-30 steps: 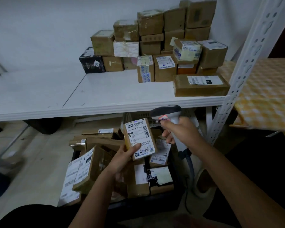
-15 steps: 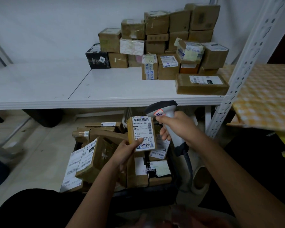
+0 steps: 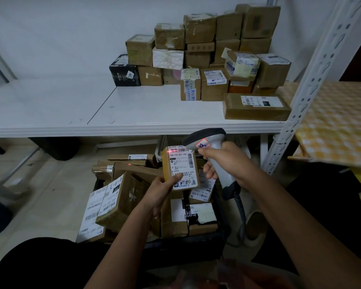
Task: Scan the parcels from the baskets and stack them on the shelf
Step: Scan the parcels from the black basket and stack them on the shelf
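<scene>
My left hand (image 3: 161, 189) grips a small brown parcel (image 3: 180, 166) by its lower end, label facing me, upright above the basket. My right hand (image 3: 223, 161) holds a grey barcode scanner (image 3: 208, 140) by its handle, its head close to the parcel's upper right corner. A red scan line lies across the barcode at the top of the label. Below, a dark basket (image 3: 183, 244) on the floor holds several labelled cardboard parcels. On the white shelf (image 3: 133, 113), a pile of several parcels (image 3: 206, 55) is stacked at the back right.
A white perforated shelf post (image 3: 313, 80) rises at the right. Beyond it lies a yellow checked cloth surface (image 3: 338, 122). The scanner's coiled cable (image 3: 241, 207) hangs down beside the basket. A flat long parcel (image 3: 256, 106) lies at the shelf's front right.
The parcel has been turned more upright and brought closer to the scanner head. A red scan line now shows on its barcode.
</scene>
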